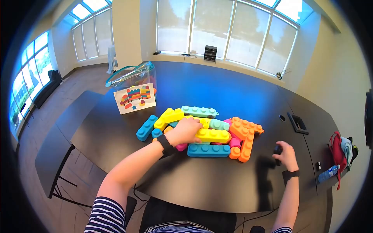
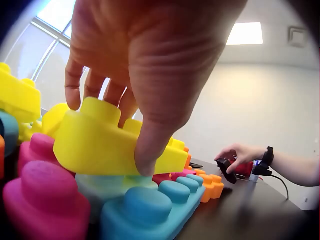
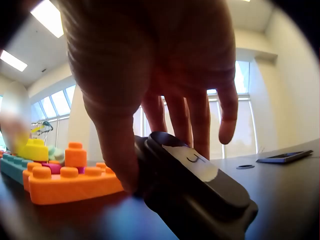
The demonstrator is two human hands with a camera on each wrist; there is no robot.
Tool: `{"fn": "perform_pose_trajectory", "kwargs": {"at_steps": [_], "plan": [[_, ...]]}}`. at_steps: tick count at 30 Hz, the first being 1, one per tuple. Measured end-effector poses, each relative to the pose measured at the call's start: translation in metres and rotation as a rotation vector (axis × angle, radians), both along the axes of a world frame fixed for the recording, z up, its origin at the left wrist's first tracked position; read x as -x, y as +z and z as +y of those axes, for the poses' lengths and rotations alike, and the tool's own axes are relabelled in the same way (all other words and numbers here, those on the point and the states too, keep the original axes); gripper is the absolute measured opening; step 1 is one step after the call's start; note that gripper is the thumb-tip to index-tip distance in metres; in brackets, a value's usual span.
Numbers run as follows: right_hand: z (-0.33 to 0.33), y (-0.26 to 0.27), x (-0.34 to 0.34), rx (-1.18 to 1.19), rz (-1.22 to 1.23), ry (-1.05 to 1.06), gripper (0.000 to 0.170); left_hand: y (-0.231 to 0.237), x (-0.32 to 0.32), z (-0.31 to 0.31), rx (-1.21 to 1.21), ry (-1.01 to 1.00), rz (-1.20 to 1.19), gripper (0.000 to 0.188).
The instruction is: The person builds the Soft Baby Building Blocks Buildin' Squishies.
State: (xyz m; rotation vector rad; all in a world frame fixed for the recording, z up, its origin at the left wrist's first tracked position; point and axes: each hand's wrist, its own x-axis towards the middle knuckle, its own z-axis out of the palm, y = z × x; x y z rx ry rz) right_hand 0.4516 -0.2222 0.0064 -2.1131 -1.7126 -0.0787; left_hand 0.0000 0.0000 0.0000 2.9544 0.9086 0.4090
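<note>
My left hand (image 1: 184, 131) grips a long yellow building block (image 1: 213, 136), its thumb along the near side and its fingers over the far side. In the left wrist view this yellow block (image 2: 95, 142) tilts above a blue block (image 2: 152, 207) and a magenta block (image 2: 42, 195). Off to the right, my right hand (image 1: 288, 156) pinches a small black device (image 1: 277, 153) low over the table. A white label with a dark mark shows on the black device (image 3: 200, 185) in the right wrist view.
Around the left hand lie several large blocks, including orange ones (image 1: 246, 149) and a teal one (image 1: 147, 128). A picture card (image 1: 136, 99) leans on a clear bag (image 1: 134, 75) at the back left. A bottle (image 1: 328, 174) and red bag (image 1: 336, 149) are at far right.
</note>
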Motion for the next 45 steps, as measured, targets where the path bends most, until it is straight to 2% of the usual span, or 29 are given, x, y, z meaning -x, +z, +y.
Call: {"fn": "perform_pose_trajectory", "kwargs": {"at_steps": [4, 5, 7, 9, 10, 11, 12, 13, 15, 17, 20, 24, 25, 26, 28, 30, 32, 34, 36, 37, 41, 45], "plan": [[0.012, -0.02, 0.005, 0.226, -0.071, -0.014, 0.063, 0.003, 0.016, 0.005, 0.052, -0.04, -0.202, 0.049], [0.013, -0.019, 0.007, 0.261, -0.048, -0.036, 0.061, 0.017, 0.027, 0.0, 0.111, 0.052, -0.293, 0.049], [0.016, -0.017, 0.009, 0.332, -0.001, -0.08, 0.057, 0.042, 0.064, 0.003, 0.05, 0.193, -0.438, 0.05], [0.029, -0.013, 0.008, 0.294, -0.035, -0.07, 0.053, 0.054, 0.112, 0.012, -0.024, 0.433, -0.493, 0.049], [0.039, -0.009, 0.008, 0.273, -0.053, -0.063, 0.05, 0.055, 0.132, 0.009, -0.171, 0.546, -0.503, 0.051], [0.047, -0.001, 0.017, 0.114, -0.074, 0.041, 0.041, 0.065, 0.152, 0.004, -0.111, 0.782, -0.34, 0.063], [0.061, 0.007, 0.029, 0.042, -0.067, 0.103, 0.04, 0.055, 0.177, 0.012, -0.102, 0.915, -0.212, 0.066], [0.077, 0.016, 0.045, -0.03, -0.059, 0.165, 0.039, 0.037, 0.2, 0.017, -0.155, 0.956, -0.169, 0.063], [0.104, 0.037, 0.09, -0.106, -0.029, 0.277, 0.038, 0.014, 0.224, 0.023, -0.039, 1.126, 0.134, 0.061], [0.131, 0.048, 0.134, -0.114, -0.022, 0.42, 0.038, -0.002, 0.231, 0.019, 0.067, 1.124, 0.19, 0.064], [0.182, 0.035, 0.183, -0.053, -0.033, 0.604, 0.038, -0.028, 0.233, 0.022, 0.13, 1.122, 0.205, 0.068], [0.247, 0.009, 0.222, 0.112, -0.224, 0.573, 0.043, -0.023, 0.223, 0.022, 0.062, 1.017, 0.228, 0.063], [0.259, 0.0, 0.224, 0.066, -0.246, 0.589, 0.041, -0.021, 0.213, 0.021, -0.075, 0.956, 0.138, 0.059], [0.266, 0.002, 0.23, 0.154, -0.27, 0.553, 0.035, -0.012, 0.201, 0.023, -0.141, 0.84, 0.017, 0.057], [0.273, 0.008, 0.24, 0.355, -0.3, 0.482, 0.033, 0.012, 0.165, 0.024, -0.103, 0.708, -0.052, 0.056], [0.278, 0.012, 0.244, 0.481, -0.298, 0.457, 0.048, 0.025, 0.132, 0.026, -0.117, 0.431, -0.164, 0.06], [0.283, 0.012, 0.244, 0.612, -0.304, 0.479, 0.06, 0.028, 0.096, 0.034, 0.142, 0.309, -0.204, 0.068], [0.281, 0.006, 0.246, 0.586, -0.319, 0.484, 0.059, 0.011, 0.068, 0.045, 0.173, 0.272, -0.095, 0.078], [0.288, -0.014, 0.243, 0.458, -0.369, 0.495, 0.053, 0.006, 0.045, 0.046, 0.19, 0.372, 0.095, 0.086], [0.291, -0.024, 0.24, 0.416, -0.389, 0.506, 0.053, -0.016, 0.041, 0.062, 0.245, 0.331, 0.059, 0.088], [0.289, -0.012, 0.238, 0.413, -0.393, 0.554, 0.05, -0.02, 0.033, 0.056, 0.245, 0.411, 0.046, 0.072], [0.28, -0.009, 0.233, 0.219, -0.41, 0.619, 0.053, -0.02, 0.043, 0.051, 0.198, 0.361, 0.033, 0.074]]}}
